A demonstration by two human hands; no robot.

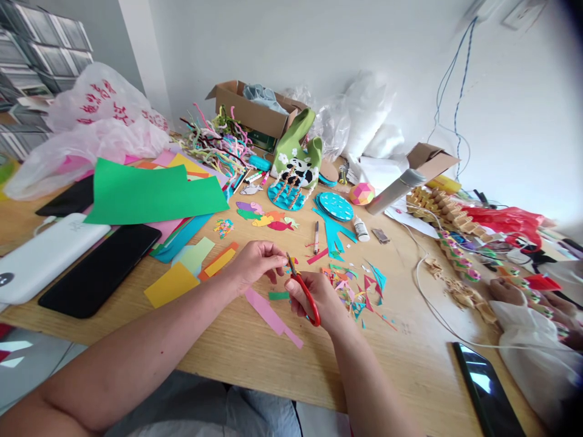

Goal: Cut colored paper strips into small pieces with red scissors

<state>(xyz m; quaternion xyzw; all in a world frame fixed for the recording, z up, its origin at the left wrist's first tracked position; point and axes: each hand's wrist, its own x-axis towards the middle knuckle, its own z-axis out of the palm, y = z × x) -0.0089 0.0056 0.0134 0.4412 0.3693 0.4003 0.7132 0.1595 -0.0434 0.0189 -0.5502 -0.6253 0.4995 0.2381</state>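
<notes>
Scissors (300,281) up over the wooden table (228,359), the right hand (321,294) gripping their red handles! Blades crowd the left hand (255,264), thumb nearly meeting fingers; any paper pinched there can't be made out. One hasty snip that close could nip a fingertip.

Mostly singles here

I count one pair of scissors (301,283), one panda bag (297,142), one faceted ball (362,193), one power bank (50,258), one small bottle (361,229), two uncovered phones (102,270) (487,382) and at least five paper fish (262,222); the scraps (350,283) I can't number.
</notes>
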